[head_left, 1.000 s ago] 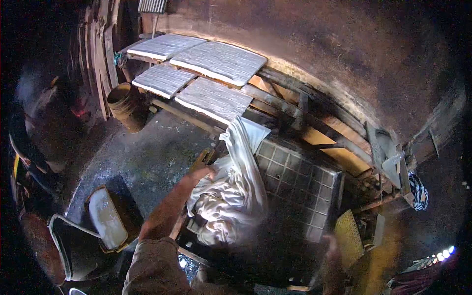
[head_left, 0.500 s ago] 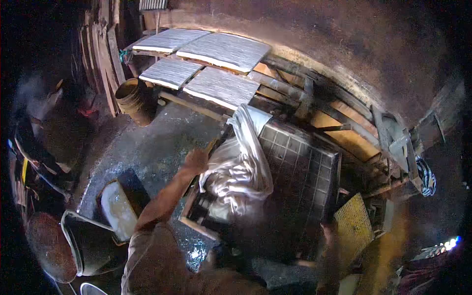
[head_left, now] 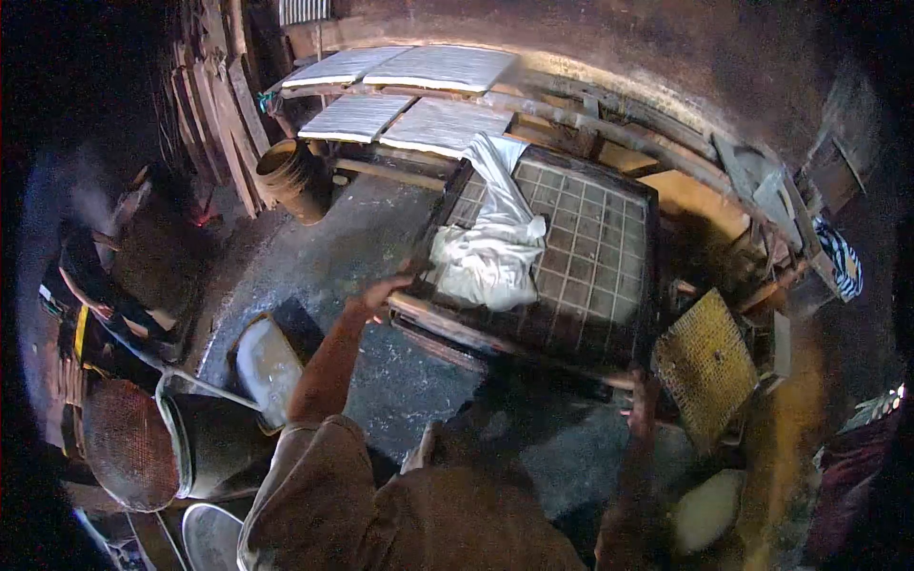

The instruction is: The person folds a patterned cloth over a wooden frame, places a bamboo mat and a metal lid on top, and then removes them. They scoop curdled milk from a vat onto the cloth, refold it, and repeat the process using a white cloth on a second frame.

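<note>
A dark wooden frame with a square grid (head_left: pixel 595 238) lies in front of me, its near edge toward my body. On its left half rests a crumpled white cloth (head_left: pixel 487 262), one end trailing to the far left corner. My left hand (head_left: pixel 383 295) is closed around the frame's near left corner. At the near right corner my right hand (head_left: pixel 644 398) grips the edge, its fingers partly in shadow. Neither hand touches the cloth.
White ribbed sheets on boards (head_left: pixel 443 68) lie on a rack beyond the frame. A rusty bucket (head_left: pixel 293 181) stands at left, near leaning planks (head_left: pixel 221 124). A white-filled basin (head_left: pixel 267 362) and large dark tub (head_left: pixel 224 433) are left of me; a yellow perforated panel (head_left: pixel 706 366) is right.
The gridded frame has shifted away from me and its near edge shows more fully. My left hand has moved from its left side to the near corner. The cloth sits more bunched.
</note>
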The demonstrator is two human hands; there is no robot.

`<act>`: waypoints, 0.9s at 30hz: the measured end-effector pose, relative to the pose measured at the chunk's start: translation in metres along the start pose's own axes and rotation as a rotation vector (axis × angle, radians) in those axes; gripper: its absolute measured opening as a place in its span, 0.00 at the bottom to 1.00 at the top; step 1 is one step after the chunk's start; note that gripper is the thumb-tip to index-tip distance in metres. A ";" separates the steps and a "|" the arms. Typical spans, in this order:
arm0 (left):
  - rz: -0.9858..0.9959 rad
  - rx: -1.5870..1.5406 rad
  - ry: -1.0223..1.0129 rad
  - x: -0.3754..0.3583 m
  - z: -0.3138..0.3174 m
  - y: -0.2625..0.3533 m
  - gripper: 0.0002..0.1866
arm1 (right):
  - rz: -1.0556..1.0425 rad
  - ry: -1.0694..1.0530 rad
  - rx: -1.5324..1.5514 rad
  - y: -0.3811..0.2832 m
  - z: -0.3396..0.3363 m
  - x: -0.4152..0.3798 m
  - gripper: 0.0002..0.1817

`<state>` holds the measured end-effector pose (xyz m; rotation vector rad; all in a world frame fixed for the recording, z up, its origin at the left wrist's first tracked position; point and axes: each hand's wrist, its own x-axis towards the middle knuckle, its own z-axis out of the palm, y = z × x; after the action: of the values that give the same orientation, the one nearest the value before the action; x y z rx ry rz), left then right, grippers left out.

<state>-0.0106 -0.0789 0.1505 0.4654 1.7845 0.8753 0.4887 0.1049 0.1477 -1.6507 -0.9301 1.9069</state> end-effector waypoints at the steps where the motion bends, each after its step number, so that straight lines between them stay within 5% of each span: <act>1: -0.196 -0.061 0.067 -0.023 0.015 0.003 0.42 | 0.007 0.032 -0.027 -0.002 0.004 -0.008 0.58; 4: 0.026 -0.198 0.069 -0.031 0.028 -0.014 0.50 | 0.028 0.100 -0.085 0.001 0.012 -0.018 0.58; 6: -0.123 -0.259 0.053 -0.010 0.017 -0.013 0.51 | 0.050 -0.278 0.155 0.015 0.005 0.002 0.60; 8: -0.285 -0.307 0.002 -0.004 0.014 -0.014 0.52 | 0.007 -0.226 0.242 0.041 -0.004 0.031 0.59; 9: -0.282 -0.249 0.158 -0.012 0.021 -0.005 0.46 | -0.065 -0.206 0.246 0.044 -0.001 0.033 0.59; 13: -0.178 -0.226 0.099 -0.025 0.026 0.001 0.35 | -0.009 -0.139 0.324 0.025 0.008 0.014 0.54; 15: 0.037 -0.457 0.081 -0.030 0.036 0.005 0.24 | -0.069 -0.065 0.342 0.014 0.019 -0.006 0.49; 18: -0.043 -0.217 0.279 0.003 0.027 -0.028 0.22 | -0.129 -0.087 0.435 0.045 -0.017 0.032 0.39; 20: 0.039 -0.244 0.320 -0.001 0.033 -0.029 0.21 | -0.128 -0.173 0.512 0.057 -0.028 0.045 0.34; 22: 0.244 -0.147 0.372 -0.006 0.038 -0.030 0.19 | -0.164 -0.025 0.464 0.041 -0.019 0.032 0.30; 23: 0.047 -0.277 0.301 0.006 0.031 -0.041 0.16 | -0.170 -0.075 0.447 0.022 -0.001 0.006 0.29; 27: 0.070 -0.544 0.217 0.006 0.029 -0.090 0.10 | -0.144 -0.035 0.503 0.045 -0.015 0.001 0.26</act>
<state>0.0223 -0.1238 0.0743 0.0802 1.6347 1.4480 0.5072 0.0785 0.1134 -1.2242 -0.5045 1.8789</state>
